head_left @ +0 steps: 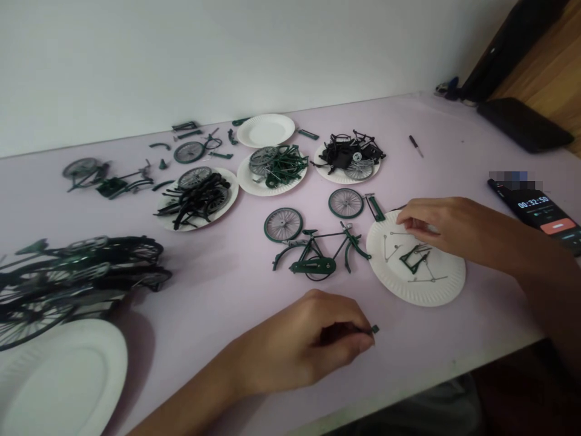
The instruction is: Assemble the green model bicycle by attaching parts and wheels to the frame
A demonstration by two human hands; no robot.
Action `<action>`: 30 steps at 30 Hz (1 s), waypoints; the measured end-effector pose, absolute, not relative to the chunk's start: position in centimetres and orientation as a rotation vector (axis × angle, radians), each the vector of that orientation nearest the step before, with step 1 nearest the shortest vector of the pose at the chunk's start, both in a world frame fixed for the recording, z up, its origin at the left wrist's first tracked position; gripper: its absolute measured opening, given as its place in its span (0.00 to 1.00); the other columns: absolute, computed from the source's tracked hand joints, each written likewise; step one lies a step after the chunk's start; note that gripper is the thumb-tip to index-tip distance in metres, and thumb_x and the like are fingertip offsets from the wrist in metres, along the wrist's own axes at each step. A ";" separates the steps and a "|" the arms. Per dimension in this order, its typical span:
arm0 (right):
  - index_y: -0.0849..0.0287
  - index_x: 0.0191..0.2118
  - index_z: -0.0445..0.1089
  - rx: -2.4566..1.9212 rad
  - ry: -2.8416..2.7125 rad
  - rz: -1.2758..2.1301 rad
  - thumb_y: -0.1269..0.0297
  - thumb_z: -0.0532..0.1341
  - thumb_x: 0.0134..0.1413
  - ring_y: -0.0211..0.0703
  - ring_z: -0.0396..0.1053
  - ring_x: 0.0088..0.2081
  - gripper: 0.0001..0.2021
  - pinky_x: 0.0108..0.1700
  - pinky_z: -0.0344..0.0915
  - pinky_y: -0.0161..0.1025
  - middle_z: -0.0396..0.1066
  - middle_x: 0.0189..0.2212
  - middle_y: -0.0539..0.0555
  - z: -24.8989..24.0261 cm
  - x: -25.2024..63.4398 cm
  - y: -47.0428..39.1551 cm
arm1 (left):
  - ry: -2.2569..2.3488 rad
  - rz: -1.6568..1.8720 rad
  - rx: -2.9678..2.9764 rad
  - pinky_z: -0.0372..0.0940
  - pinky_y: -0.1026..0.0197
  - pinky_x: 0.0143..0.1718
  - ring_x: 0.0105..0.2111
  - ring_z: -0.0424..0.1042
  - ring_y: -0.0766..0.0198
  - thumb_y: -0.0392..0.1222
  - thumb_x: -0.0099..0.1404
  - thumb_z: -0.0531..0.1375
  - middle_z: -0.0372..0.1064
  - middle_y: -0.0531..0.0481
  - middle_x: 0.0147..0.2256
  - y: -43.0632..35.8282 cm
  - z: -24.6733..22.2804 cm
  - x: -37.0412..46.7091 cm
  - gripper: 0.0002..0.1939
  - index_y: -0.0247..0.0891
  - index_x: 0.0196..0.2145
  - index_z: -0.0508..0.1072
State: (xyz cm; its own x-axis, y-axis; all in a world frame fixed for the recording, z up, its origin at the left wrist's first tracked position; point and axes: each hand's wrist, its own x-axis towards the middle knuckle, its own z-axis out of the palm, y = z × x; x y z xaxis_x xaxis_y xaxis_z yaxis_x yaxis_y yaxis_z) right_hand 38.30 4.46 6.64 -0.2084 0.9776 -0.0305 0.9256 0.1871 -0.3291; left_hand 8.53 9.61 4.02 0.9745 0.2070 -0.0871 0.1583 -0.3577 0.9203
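Note:
Near the table's front edge my left hand [313, 342] is closed in a pinch on a small green part [375, 329], most of it hidden by the fingers. My right hand [447, 227] hovers over the upper rim of a paper plate [381, 278], its fingers drawn together; what is in them, if anything, cannot be made out. Thin wire pieces and a green bracket-like part [411, 260] lie on that plate. Left of it lies a green miniature bicycle frame [318, 251] with fenders and a chain case. Two loose spoked wheels, one at left [283, 224] and one at right [346, 203], rest above the frame.
Plates of black parts [197, 197], green parts [279, 169] and dark parts [351, 156] stand farther back, beside a bare plate [265, 130]. Assembled miniature bicycles [82, 272] and a plate [63, 375] occupy the left. A screwdriver [416, 146] and a phone [535, 209] lie right.

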 end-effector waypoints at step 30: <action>0.53 0.43 0.75 -1.731 -2.256 0.438 0.59 0.56 0.69 0.48 0.75 0.42 0.10 0.44 0.67 0.45 0.78 0.45 0.54 6.4 38.0 4.8 | 0.316 0.756 2.875 0.71 0.59 0.38 0.41 0.76 0.60 0.33 0.76 0.57 0.77 0.43 0.41 13.6 3.9 5.9 0.04 0.33 0.43 0.73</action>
State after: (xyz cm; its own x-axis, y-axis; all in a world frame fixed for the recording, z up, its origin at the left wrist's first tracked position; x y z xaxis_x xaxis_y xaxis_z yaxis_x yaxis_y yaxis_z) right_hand 37.97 4.81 6.45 -0.2540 0.9669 0.0244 0.8874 0.2430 -0.3918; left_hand 5.92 13.60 3.88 0.8505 0.2406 0.4676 0.1641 -0.9662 0.1986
